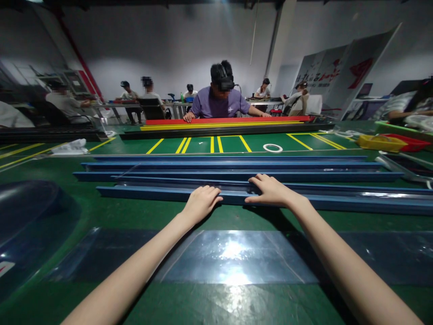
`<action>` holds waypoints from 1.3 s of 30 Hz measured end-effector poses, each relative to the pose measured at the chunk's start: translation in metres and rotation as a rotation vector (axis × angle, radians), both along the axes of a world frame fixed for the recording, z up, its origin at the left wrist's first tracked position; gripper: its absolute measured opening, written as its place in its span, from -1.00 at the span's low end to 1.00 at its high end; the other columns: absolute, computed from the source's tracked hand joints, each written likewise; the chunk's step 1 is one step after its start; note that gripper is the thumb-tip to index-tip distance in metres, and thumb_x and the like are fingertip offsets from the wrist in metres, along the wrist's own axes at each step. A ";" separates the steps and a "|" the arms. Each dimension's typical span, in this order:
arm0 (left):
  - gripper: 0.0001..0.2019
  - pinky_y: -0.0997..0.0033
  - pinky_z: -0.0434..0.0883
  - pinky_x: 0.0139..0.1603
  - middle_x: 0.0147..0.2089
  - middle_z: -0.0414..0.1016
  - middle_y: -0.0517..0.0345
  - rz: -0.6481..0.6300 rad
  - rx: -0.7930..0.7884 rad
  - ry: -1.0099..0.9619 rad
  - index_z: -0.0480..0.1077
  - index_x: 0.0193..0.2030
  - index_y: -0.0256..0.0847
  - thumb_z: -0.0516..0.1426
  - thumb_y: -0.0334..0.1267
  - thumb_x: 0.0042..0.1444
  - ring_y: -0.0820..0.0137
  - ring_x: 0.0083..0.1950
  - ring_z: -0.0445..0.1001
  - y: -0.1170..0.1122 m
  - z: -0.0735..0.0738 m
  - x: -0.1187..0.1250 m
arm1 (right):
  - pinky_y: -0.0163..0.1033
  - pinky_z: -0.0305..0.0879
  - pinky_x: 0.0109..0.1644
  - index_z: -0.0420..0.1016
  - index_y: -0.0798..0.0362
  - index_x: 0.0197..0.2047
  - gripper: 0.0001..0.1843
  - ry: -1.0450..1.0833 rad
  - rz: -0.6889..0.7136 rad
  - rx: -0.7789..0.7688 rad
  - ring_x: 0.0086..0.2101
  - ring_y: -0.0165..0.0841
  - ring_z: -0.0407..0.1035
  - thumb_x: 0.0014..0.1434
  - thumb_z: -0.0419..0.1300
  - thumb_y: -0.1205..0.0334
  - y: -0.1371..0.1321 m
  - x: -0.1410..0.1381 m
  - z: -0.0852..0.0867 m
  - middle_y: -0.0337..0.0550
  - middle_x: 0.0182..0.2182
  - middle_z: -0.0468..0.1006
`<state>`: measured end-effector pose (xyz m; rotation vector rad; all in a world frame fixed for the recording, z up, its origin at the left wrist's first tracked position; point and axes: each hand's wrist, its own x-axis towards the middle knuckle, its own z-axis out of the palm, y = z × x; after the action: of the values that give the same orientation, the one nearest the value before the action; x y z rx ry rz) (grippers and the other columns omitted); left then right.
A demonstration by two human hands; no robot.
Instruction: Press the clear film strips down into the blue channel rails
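Observation:
A long blue U-shaped channel (341, 201) lies across the green table just ahead of me. My left hand (203, 201) is closed over its near wall, with the fingers curled on the rim and the thumb low at the front. To the right, my right hand (270, 191) spans the same channel, its thumb on the near wall and its fingers on the far one. More blue channels (237, 176) lie parallel just behind it. Between my forearms, a clear plastic sheet (233, 257) lies flat and reflects the light.
Across the table, a co-worker (219, 101) has hands at a red strip (230, 120), above yellow and black ones. A white ring (272, 148) lies on the green surface (199, 145) with yellow tape lines. Yellow tray (382, 143) at right; dark rounded object (30, 225) at left.

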<state>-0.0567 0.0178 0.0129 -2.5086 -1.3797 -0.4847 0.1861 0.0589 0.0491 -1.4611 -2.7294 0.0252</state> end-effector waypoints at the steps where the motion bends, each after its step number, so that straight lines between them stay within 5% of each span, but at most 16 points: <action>1: -0.78 0.41 0.22 -0.28 -0.30 0.45 0.14 0.002 -0.002 0.000 0.32 -0.21 -0.21 -0.06 -0.15 0.18 0.36 -0.25 0.35 0.000 0.000 0.000 | -0.03 0.13 -0.02 0.24 0.12 0.09 -0.17 -0.002 0.002 -0.001 -0.05 -0.04 0.19 -0.07 -0.03 -0.33 0.000 0.000 0.000 0.15 -0.03 0.29; 39: -0.83 0.42 0.21 -0.32 -0.35 0.42 0.15 0.048 -0.049 -0.003 0.31 -0.27 -0.18 -0.02 -0.17 0.16 0.37 -0.28 0.35 0.000 0.004 0.003 | -0.04 0.12 -0.01 0.22 0.13 0.10 -0.15 -0.016 0.003 0.001 -0.03 -0.05 0.18 -0.07 -0.06 -0.35 0.001 0.001 -0.001 0.15 -0.02 0.28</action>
<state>-0.0532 0.0176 0.0168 -2.5068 -1.4666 -0.4504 0.1867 0.0599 0.0485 -1.4640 -2.7436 0.0120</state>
